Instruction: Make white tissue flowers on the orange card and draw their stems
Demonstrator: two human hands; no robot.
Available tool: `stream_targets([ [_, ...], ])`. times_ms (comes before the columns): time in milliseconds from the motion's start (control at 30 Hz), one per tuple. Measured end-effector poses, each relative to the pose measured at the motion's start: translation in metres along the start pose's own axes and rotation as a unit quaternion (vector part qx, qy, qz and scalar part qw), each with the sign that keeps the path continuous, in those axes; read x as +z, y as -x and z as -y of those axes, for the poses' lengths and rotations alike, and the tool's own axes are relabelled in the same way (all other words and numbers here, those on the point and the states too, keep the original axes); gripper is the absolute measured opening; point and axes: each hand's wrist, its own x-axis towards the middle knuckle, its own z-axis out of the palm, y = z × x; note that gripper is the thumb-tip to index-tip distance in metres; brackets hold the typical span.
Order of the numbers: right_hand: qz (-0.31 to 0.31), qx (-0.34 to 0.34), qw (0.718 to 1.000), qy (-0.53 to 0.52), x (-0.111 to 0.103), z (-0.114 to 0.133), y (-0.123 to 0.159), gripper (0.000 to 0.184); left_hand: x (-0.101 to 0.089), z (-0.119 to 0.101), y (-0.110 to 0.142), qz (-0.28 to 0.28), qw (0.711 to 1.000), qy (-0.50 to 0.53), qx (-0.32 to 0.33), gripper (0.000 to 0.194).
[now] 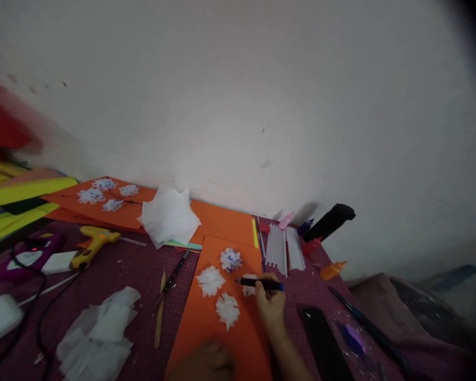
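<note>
My right hand (272,302) is closed around a black marker (257,283) with a blue end, its tip pointing left over an orange sheet (186,338). On that sheet are several crumpled white paper flowers. The top paper flower (230,260) carries blue marks, while the left flower (210,281) and the lower flower (227,310) look plain white. Another white flower (248,290) is partly hidden behind the marker and my fingers. Blurred at the bottom, my left hand (208,362) rests on the sheet's lower part; its finger pose is unclear.
Left are a yellow glue gun (93,244), black cords, crumpled white tissue (103,338), a pen (176,272) and a wooden stick (159,312). Behind lie white sheets (170,217) and orange paper with blue-marked flowers. A black phone (326,344) and orange bottle (332,270) lie right.
</note>
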Motion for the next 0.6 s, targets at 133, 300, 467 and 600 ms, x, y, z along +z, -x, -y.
stream_targets([
  [133, 0.020, -0.008, 1.000, -0.005, 0.0032, -0.0026, 0.0014, 0.005, 0.0054, 0.0017, 0.0018, -0.014, 1.000, -0.018, -0.015, 0.016],
  [300, 0.049, -0.006, 0.999, 0.004, 0.0071, 0.0004, 0.0036, 0.009, 0.0086, 0.0024, 0.0041, -0.020, 1.000, -0.012, -0.003, 0.018],
  [467, 0.049, -0.004, 0.998, 0.025, 0.0073, 0.0019, 0.0026, 0.009, 0.0052, 0.0015, 0.0019, -0.017, 1.000, -0.006, 0.010, 0.017],
  [600, 0.053, -0.013, 0.998, 0.036, 0.0081, 0.0056, 0.0015, 0.010, 0.0002, -0.0014, 0.0008, -0.004, 1.000, 0.007, -0.008, 0.017],
])
